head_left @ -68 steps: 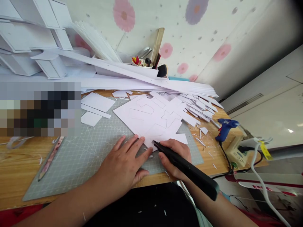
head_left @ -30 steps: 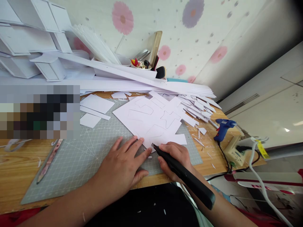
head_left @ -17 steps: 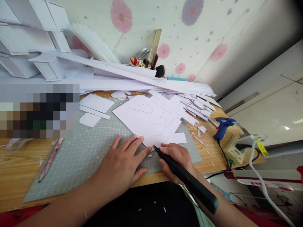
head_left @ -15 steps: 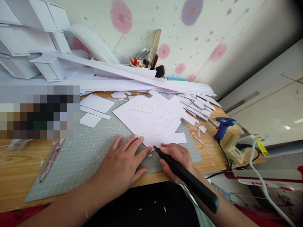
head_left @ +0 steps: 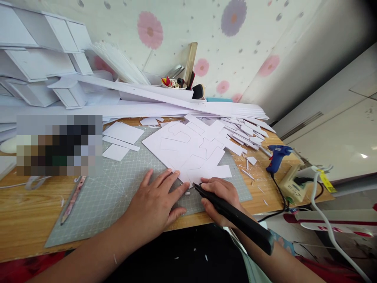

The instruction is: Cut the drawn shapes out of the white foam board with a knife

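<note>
A white foam board sheet with pencilled outlines lies on the grey-green cutting mat. My left hand is spread flat, its fingertips on the near left edge of the sheet and its palm side over the mat. In my right hand is a black utility knife, gripped near its front end. The knife's tip meets the sheet's near corner, close to my left index finger. The blade itself is too small to make out. A small white scrap sits beside that corner.
A pencil lies on the mat's left side. White offcuts are heaped at the right, near a blue glue gun and a power strip. Long white boards and a white model stand behind. A blurred patch covers the left.
My view has shifted slightly, so the background sits a little lower and further right. The knife tip has stayed close to the sheet's corner; my left hand keeps its place.
</note>
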`<state>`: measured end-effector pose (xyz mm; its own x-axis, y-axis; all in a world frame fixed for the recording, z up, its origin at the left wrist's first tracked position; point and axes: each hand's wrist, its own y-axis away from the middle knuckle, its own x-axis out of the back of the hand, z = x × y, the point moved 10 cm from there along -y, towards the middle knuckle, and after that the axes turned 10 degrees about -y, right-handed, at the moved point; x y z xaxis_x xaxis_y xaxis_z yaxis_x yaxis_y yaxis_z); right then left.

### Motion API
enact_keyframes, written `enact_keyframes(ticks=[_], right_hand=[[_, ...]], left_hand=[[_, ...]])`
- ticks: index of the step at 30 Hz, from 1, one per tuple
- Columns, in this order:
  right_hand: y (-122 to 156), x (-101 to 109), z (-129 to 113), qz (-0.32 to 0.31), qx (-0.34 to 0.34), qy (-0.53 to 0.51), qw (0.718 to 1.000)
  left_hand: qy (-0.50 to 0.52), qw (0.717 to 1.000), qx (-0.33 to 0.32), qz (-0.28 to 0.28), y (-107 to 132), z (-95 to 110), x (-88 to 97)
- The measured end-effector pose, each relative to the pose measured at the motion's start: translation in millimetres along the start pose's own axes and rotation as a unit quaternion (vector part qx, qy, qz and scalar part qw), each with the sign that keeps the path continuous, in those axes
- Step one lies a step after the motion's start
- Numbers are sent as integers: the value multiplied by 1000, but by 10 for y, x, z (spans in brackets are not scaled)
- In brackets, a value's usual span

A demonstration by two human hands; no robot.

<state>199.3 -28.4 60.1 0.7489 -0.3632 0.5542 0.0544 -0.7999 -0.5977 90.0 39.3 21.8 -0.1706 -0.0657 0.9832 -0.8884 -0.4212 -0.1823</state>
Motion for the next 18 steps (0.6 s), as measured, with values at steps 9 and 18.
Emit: enact_keyframes(ticks=[9, 18], right_hand=[[0, -5, -4, 1, 5, 2, 1000], [73, -28, 77, -9, -5, -3, 1000]], left_hand=[[14, 1000, -3, -17, -2, -9, -28], [15, 999, 0, -43, 19, -2, -52]])
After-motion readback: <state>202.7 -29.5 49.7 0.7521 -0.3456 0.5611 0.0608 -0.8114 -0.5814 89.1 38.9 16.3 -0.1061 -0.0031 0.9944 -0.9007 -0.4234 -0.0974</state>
